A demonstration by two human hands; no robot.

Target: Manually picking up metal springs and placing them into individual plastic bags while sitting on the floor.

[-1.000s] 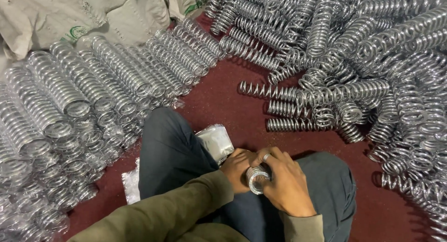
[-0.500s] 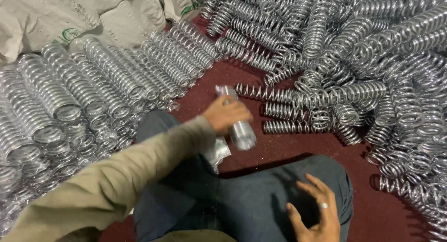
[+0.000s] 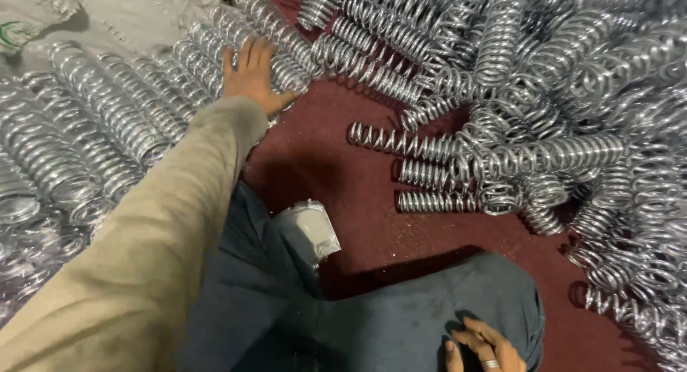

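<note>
Far out ahead of the person's knees, the left hand (image 3: 252, 75) lies flat with its fingers spread on the row of bagged springs (image 3: 122, 121), palm down on the coils at the row's near end and gripping nothing. Its tan sleeve (image 3: 157, 229) runs back diagonally across the lower left of the view. To the left of that hand the wrapped shiny springs lie side by side in tidy parallel lines, and beyond them pale sacks (image 3: 107, 18) are heaped up.

Down at the bottom edge, the right hand (image 3: 481, 347) rests on the dark trouser leg (image 3: 401, 322), fingers loosely open and empty, a ring on one finger; part of the hand is cut off by the frame. Between the two hands, just beside the left thigh, a small crumpled plastic bag (image 3: 309, 229) lies on the dark red floor (image 3: 336, 157). To the right of both hands spreads a loose tangled pile of bare metal springs (image 3: 558, 107), with a few single springs (image 3: 429, 173) lying apart on the floor nearer the legs.
</note>
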